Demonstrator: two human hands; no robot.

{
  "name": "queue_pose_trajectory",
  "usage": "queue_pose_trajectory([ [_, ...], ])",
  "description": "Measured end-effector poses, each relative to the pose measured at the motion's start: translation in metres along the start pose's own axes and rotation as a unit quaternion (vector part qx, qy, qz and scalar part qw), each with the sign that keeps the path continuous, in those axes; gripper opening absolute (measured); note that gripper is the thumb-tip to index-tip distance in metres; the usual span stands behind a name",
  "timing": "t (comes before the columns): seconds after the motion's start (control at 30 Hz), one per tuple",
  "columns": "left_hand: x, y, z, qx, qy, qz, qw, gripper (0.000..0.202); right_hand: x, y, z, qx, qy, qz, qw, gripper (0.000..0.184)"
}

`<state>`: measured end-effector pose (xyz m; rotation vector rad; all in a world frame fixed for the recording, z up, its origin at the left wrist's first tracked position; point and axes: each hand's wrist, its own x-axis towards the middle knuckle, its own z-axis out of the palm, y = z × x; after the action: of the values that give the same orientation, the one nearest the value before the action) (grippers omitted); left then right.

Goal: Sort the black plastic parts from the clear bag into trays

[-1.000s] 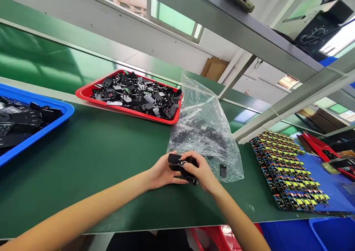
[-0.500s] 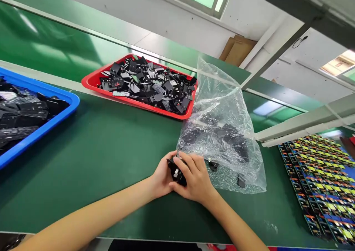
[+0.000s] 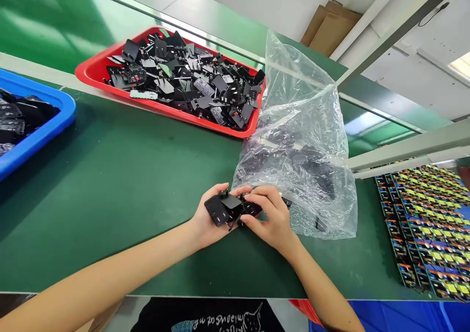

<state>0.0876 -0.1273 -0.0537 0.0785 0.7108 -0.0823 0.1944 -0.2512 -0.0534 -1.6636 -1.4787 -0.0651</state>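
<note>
Both my hands meet over the green table [image 3: 121,185], just in front of a clear plastic bag [image 3: 304,126]. My left hand [image 3: 207,222] grips a small stack of black plastic parts [image 3: 225,208] from the left and below. My right hand [image 3: 270,219] pinches the same stack from the right, fingers curled over its top. More black parts show dimly inside the bag.
A red tray [image 3: 93,70] heaped with black parts lies at the back. A blue bin [image 3: 44,129] of dark pieces sits at the left edge. Rows of yellow-topped circuit boards [image 3: 426,224] fill the right side. A metal shelf strut [image 3: 407,148] crosses above them.
The view has tilted further down. The black parts have turned in my hands, so a flat face now shows on the left; both hands stay in front of the bag.
</note>
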Motion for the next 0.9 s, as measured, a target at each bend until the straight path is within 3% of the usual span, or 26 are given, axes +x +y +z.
queue_pose_trajectory([
  [0.17, 0.002, 0.008, 0.000, -0.014, -0.053, 0.030, 0.998, 0.037, 0.000, 0.005, -0.006, -0.009, 0.012, 0.016, 1.000, 0.009],
  [0.27, 0.003, 0.008, 0.001, -0.017, -0.068, 0.046, 0.996, 0.037, 0.004, 0.008, -0.013, 0.051, 0.046, 0.173, 0.982, 0.010],
  [0.33, 0.004, 0.008, 0.001, -0.011, -0.062, 0.047, 0.997, 0.038, 0.007, 0.012, -0.016, 0.142, 0.075, 0.320, 0.934, 0.019],
  [0.4, 0.004, 0.008, 0.002, -0.006, -0.053, 0.044, 0.998, 0.040, 0.008, 0.018, -0.017, 0.257, 0.099, 0.420, 0.865, 0.023],
  [0.5, 0.003, 0.011, 0.005, 0.008, -0.044, 0.050, 0.998, 0.040, 0.010, 0.026, -0.015, 0.400, 0.111, 0.479, 0.774, 0.022],
  [0.6, 0.001, 0.015, 0.008, 0.021, -0.030, 0.063, 0.997, 0.041, 0.010, 0.027, -0.014, 0.463, 0.103, 0.503, 0.723, 0.022],
  [0.7, 0.001, 0.018, 0.009, 0.016, -0.019, 0.075, 0.997, 0.041, 0.010, 0.023, -0.012, 0.484, 0.115, 0.499, 0.709, 0.021],
  [0.77, 0.001, 0.021, 0.010, 0.012, -0.020, 0.082, 0.996, 0.042, 0.009, 0.020, -0.010, 0.485, 0.130, 0.487, 0.714, 0.021],
  [0.9, 0.002, 0.024, 0.010, 0.006, -0.027, 0.103, 0.994, 0.042, 0.006, 0.015, -0.006, 0.446, 0.128, 0.454, 0.761, 0.017],
])
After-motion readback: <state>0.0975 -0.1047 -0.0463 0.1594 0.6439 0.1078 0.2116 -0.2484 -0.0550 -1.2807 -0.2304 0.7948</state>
